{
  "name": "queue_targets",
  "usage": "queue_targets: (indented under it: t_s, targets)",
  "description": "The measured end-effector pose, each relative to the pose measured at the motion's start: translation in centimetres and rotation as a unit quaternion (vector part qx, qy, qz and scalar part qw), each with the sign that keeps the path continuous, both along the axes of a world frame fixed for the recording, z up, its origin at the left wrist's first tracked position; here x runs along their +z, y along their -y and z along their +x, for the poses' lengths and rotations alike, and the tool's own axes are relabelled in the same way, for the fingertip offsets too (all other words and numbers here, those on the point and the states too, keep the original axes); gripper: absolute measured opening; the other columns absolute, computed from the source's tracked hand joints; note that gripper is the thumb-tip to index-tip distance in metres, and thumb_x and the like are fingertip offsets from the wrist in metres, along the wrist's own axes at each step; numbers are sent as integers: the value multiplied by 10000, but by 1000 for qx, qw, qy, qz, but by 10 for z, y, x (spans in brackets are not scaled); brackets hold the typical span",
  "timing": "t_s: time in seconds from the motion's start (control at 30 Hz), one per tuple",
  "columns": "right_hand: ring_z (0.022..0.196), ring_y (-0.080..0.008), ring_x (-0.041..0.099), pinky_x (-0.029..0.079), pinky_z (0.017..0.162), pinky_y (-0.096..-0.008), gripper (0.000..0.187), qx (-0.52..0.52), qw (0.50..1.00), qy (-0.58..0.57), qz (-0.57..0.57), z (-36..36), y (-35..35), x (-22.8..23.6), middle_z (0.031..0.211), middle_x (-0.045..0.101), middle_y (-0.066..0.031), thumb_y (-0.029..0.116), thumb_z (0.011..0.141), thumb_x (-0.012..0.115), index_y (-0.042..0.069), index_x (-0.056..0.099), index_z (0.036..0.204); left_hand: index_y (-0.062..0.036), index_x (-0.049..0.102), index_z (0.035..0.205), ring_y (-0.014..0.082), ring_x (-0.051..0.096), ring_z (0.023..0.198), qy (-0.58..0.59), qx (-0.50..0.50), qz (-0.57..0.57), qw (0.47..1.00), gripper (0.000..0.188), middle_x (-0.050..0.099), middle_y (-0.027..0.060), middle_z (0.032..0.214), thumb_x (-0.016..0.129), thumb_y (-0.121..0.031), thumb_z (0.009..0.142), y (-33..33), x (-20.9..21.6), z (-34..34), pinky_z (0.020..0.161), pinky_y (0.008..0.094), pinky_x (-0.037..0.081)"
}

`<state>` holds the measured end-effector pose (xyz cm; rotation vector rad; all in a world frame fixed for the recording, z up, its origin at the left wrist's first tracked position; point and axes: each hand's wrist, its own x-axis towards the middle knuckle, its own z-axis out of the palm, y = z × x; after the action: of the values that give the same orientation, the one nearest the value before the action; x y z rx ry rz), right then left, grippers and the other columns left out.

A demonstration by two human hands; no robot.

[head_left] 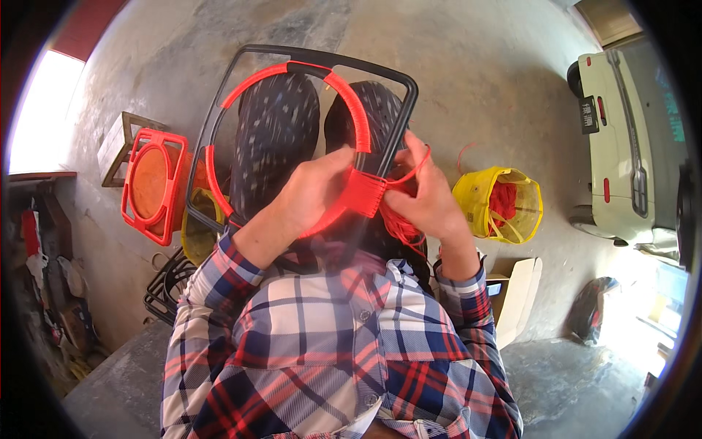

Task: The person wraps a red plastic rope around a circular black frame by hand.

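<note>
Black frame (303,53) propped over lap, red-wrapped ring (349,102) inside it. Plaid-sleeved forearms rise from lower edge, converge at ring's lower right. Left hand (311,194) curled shut around ring beside woven red patch (363,192). Right hand (428,197) – fingers pinched on red cord (401,223), loop arcing over fingertips. Yellow bucket (499,203) on floor, well right.

red, white and navy plaid shirt sleeves (219,285).

Glossy red plastic cord (351,110) wraps a matt black metal frame (307,55).
</note>
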<state>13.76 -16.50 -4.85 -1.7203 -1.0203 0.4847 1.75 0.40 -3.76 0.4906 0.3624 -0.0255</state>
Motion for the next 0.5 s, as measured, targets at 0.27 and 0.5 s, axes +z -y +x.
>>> queue_targets:
  t_s: [0.27,0.5]
  targets:
    - [1277,-357,452,348,1064,-447,731,-80,970,230,22,-9,-40,26,1311,504,-182,138,696,782,60,448,1341,11,516,1108,181,584,903,4,206,281,937,269,574,78,991,561,-93,864,6,0,-14,834,337,489]
    - [1037,-162,612,457,931,-360,336,-77,929,-204,299,-7,-44,15,1094,631,-127,88,799,681,59,605,1125,17,494,1136,128,499,929,143,248,508,813,341,490,75,1098,574,-158,855,0,-13,-12,841,259,405]
